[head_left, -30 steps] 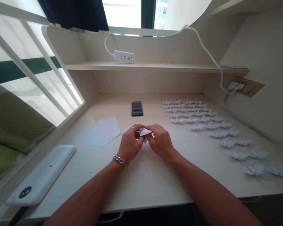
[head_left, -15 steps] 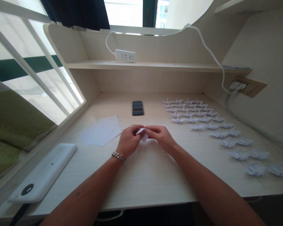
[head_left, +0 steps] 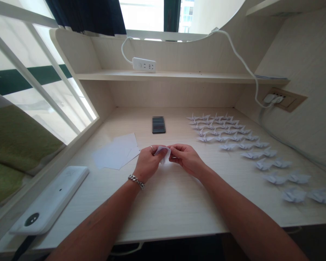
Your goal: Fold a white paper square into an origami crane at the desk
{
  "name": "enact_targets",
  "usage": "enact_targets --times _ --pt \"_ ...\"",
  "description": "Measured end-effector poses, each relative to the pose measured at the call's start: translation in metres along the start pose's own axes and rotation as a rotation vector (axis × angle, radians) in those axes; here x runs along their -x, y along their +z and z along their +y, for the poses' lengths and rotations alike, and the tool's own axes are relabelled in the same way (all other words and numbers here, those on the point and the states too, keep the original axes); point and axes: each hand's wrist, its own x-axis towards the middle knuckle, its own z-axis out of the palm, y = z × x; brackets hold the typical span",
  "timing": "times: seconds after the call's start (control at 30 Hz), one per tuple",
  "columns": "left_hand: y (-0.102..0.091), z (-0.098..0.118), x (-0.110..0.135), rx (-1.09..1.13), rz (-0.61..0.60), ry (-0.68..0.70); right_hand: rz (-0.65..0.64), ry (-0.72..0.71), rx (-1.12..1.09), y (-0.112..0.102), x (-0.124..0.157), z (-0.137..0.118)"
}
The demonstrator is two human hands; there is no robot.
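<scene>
A small white folded paper (head_left: 164,153) sits between my two hands just above the pale wooden desk (head_left: 168,203). My left hand (head_left: 147,164), with a ring and a metal bracelet, pinches its left side. My right hand (head_left: 187,158) pinches its right side with fingertips closed. Part of the paper is hidden by my fingers. A loose stack of white paper sheets (head_left: 115,155) lies to the left of my left hand.
Several folded paper cranes (head_left: 241,145) stand in rows across the right of the desk. A dark phone (head_left: 158,124) lies behind my hands. A white flat device (head_left: 50,199) rests at the front left. A power strip (head_left: 143,64) sits on the shelf; a wall socket (head_left: 284,98) is on the right.
Both hands have turned the paper between the fingers; it now hangs more upright, with its lower edge pointing down. My hands stay in the same spot.
</scene>
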Motion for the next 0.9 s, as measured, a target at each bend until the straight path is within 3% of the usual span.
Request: enact_targets --times 0.47,0.9 --pt "0.0013 -0.0007 0.0005 -0.028 -0.006 -0.009 0.015 -0.056 0.084 -0.0025 -0.0019 0.0059" --pt "0.0027 0.0006 0.0010 0.023 -0.029 -0.006 0.129 -0.272 0.447 -0.0001 -0.0023 0.0071"
